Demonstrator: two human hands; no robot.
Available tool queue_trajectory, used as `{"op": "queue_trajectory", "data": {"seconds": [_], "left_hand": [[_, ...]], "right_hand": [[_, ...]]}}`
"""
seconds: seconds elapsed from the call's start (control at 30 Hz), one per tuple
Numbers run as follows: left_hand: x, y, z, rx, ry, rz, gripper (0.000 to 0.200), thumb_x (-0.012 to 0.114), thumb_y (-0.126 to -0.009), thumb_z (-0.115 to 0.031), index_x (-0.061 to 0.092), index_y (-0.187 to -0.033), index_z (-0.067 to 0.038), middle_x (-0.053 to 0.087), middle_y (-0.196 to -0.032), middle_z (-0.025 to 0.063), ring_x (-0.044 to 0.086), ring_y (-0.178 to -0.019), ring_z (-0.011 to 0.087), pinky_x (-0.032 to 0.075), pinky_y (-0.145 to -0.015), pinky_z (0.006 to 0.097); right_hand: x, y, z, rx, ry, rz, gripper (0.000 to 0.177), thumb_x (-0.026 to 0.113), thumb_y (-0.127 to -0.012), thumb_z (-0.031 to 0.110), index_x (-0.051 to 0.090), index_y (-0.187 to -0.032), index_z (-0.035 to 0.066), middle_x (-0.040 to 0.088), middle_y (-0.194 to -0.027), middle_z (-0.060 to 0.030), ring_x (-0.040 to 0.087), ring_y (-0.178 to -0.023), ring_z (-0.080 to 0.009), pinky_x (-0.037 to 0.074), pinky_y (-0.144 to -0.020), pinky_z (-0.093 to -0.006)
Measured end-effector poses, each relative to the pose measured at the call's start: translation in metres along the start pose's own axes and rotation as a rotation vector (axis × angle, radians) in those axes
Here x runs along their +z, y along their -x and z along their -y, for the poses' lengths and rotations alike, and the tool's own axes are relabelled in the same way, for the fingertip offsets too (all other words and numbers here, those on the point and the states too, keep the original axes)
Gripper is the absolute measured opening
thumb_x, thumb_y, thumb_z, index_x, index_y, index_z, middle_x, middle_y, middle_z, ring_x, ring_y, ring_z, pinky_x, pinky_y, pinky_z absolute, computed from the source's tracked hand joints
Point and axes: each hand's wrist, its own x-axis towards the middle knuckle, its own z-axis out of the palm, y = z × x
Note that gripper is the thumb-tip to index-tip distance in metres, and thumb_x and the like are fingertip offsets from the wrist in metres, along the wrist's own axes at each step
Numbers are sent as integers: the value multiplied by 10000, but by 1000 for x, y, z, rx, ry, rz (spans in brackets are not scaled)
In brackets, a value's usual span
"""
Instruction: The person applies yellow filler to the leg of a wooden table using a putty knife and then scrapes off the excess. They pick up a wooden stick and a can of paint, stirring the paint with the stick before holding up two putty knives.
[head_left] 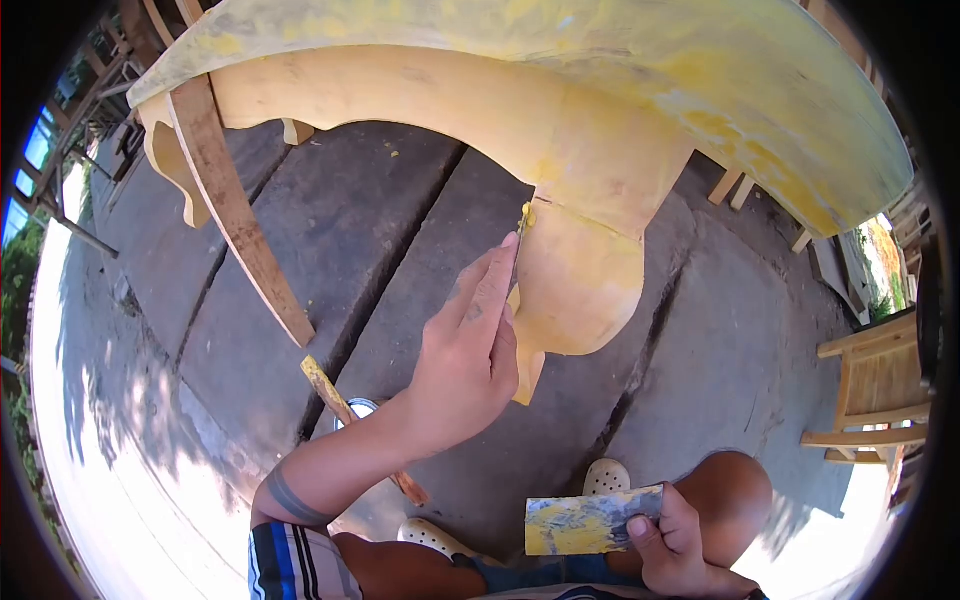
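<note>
My left hand (465, 345) is closed on a thin scraper (517, 250), seen edge-on, with yellow paste (528, 214) at its tip. The scraper touches the edge of a curved wooden leg (582, 275), just below a joint line under the large table top (560, 30) smeared with yellow and grey. Low in the view, my right hand (675, 545) grips a flat rectangular plate (580, 522) between thumb and fingers. Yellow and grey paste coats the plate, which is held near my knee, apart from the furniture.
A brown wooden strip (240, 215) slants from the table to the concrete floor (400, 270). By my left forearm, a paste-stained stick (328, 388) lies across a can (362, 408). Wooden furniture (880, 390) stands at the right. My light clogs (606, 477) are on the floor.
</note>
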Motion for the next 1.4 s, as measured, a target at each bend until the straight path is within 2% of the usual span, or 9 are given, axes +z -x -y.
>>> {"op": "queue_trajectory", "data": {"seconds": [0.2,0.3,0.4,0.57,0.7,0.9,1.17,1.27,1.4], "left_hand": [[-16,7,10,-104,-382,380,570,488,-729,163,475,-1289,58,508,-1261,245,538,-1109,422,446,-952,426],[-36,-12,9,140,-430,126,573,488,-682,173,536,-1235,34,520,-1260,208,541,-1126,384,447,-953,451],[-58,-37,-14,330,-631,187,569,496,-667,165,567,-1212,16,530,-1250,183,552,-1127,353,451,-952,444],[-36,-9,-2,378,-699,288,503,580,-727,-7,547,-1224,54,496,-1286,190,497,-1176,390,445,-959,486],[-41,18,-14,318,-621,414,505,584,-731,-8,547,-1232,46,497,-1289,190,499,-1182,381,427,-997,486],[-42,-28,-20,366,-623,297,487,574,-742,-33,556,-1224,38,492,-1319,168,492,-1205,360,438,-987,473],[15,44,31,512,-781,100,446,601,-733,-114,620,-1158,23,520,-1277,151,516,-1178,347,454,-981,449],[-6,65,17,315,-532,434,464,575,-724,-2,591,-1187,10,513,-1296,135,506,-1194,340,477,-955,437],[-55,1,-25,222,-477,250,489,516,-712,86,602,-1182,-21,573,-1215,123,560,-1111,335,488,-918,424]], "right_hand": [[10,-3,8,40,-12,-30,324,429,-990,125,448,-1266,-44,571,-1020,-20,522,-902,-91,419,-821,-233],[11,-3,1,-48,10,-65,123,464,-973,72,482,-1021,-40,648,-915,-96,590,-817,-116,467,-727,-248],[10,0,4,71,-129,-17,294,441,-989,133,470,-1231,-33,588,-1012,-25,540,-904,-95,431,-830,-238],[7,-6,-3,-48,-14,-18,195,420,-994,122,463,-1078,-49,645,-994,-114,600,-920,-122,475,-848,-279],[9,-12,1,-30,-71,-17,190,415,-993,110,462,-1085,-49,641,-1004,-117,599,-931,-125,474,-852,-279],[13,-19,-2,-6,-142,32,190,423,-992,107,462,-1093,-50,629,-1038,-121,587,-959,-123,466,-865,-278],[3,-24,-4,38,0,110,201,419,-993,102,458,-1120,-49,628,-1035,-102,581,-954,-121,459,-870,-280],[4,-20,-6,9,-24,137,199,417,-993,100,458,-1120,-48,627,-1034,-99,581,-949,-119,461,-863,-279],[9,-15,-2,-47,-89,141,198,411,-992,93,454,-1124,-48,628,-1042,-100,582,-957,-119,460,-864,-278]]}}
